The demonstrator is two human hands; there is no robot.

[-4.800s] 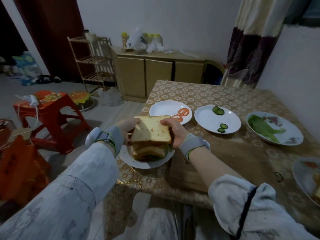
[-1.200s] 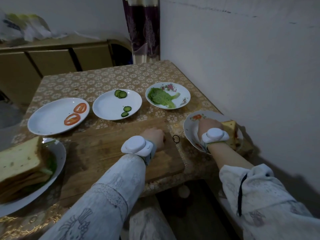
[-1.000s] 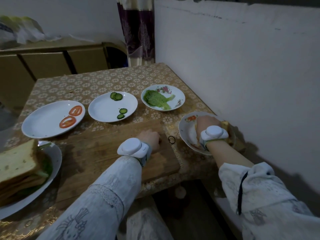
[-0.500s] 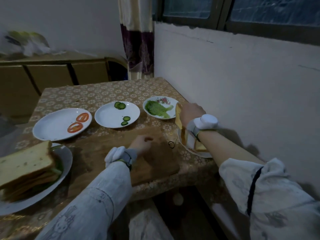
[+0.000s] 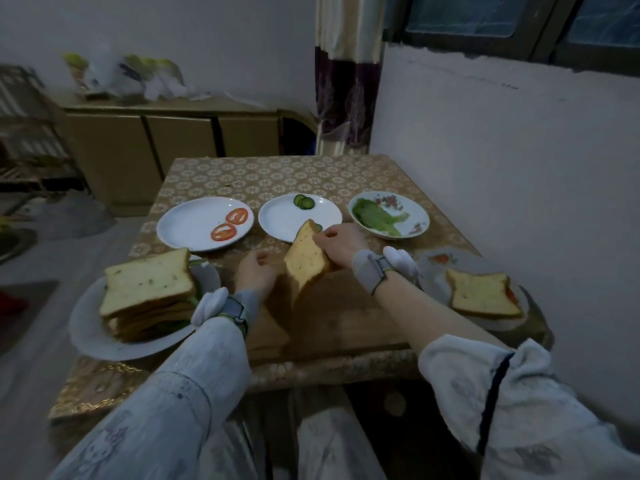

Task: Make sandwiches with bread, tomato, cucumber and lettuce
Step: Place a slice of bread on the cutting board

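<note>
Right hand [image 5: 341, 244] gripping one bread slice [image 5: 306, 260] on edge over the cutting board [image 5: 332, 317].

Fingers of the right hand pinch the slice's upper edge; its lower corner appears to touch the board, though dim light leaves this uncertain. Left hand [image 5: 256, 276] rests on the board, fingers loosely curled, holding nothing. Left of the board: stacked sandwiches [image 5: 149, 296] on a plate. Right of it: more bread [image 5: 483, 294]. Beyond it: tomato slices [image 5: 230, 223], cucumber slices [image 5: 304, 201], lettuce [image 5: 377, 216], each plated.
</note>
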